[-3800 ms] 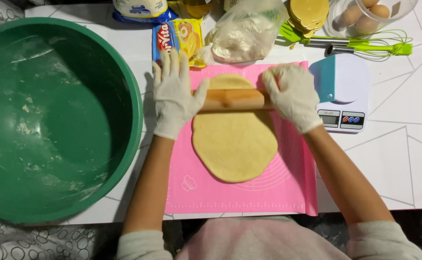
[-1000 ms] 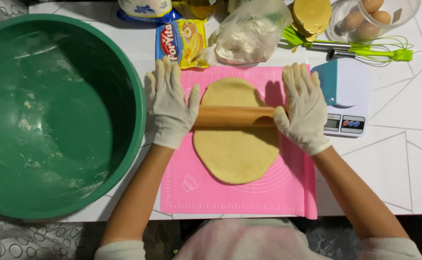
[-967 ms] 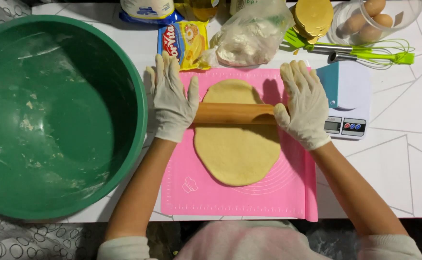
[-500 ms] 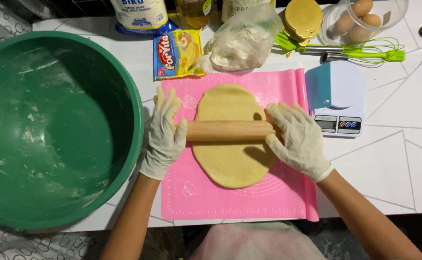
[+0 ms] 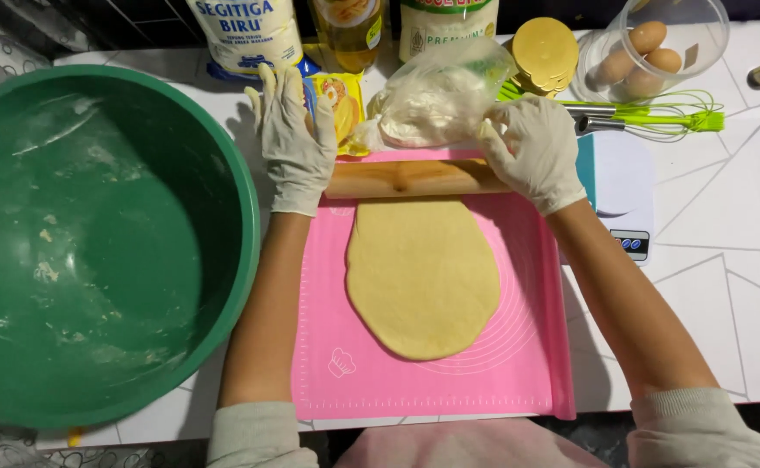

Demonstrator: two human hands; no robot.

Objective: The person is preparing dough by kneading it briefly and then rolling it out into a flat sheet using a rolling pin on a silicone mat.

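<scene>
One rolling pin point(image 5: 414, 178) lies across the far end of one oval dough sheet point(image 5: 423, 277), which rests on one pink mat point(image 5: 527, 364) on the bench point(image 5: 727, 286), beside one green bowl point(image 5: 94, 251); three eggs point(image 5: 644, 52) sit in a clear tub at the far right. The left hand point(image 5: 291, 139) lies flat and open-fingered on the pin's left end. The right hand point(image 5: 531, 147) has a loose, half-curled grip over its right end.

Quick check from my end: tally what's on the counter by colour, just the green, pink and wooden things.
Green: 3, the big bowl, the whisk, the spatula beside it
Pink: 1, the rolling mat
Wooden: 1, the rolling pin under both gloved hands
Total: 5
</scene>
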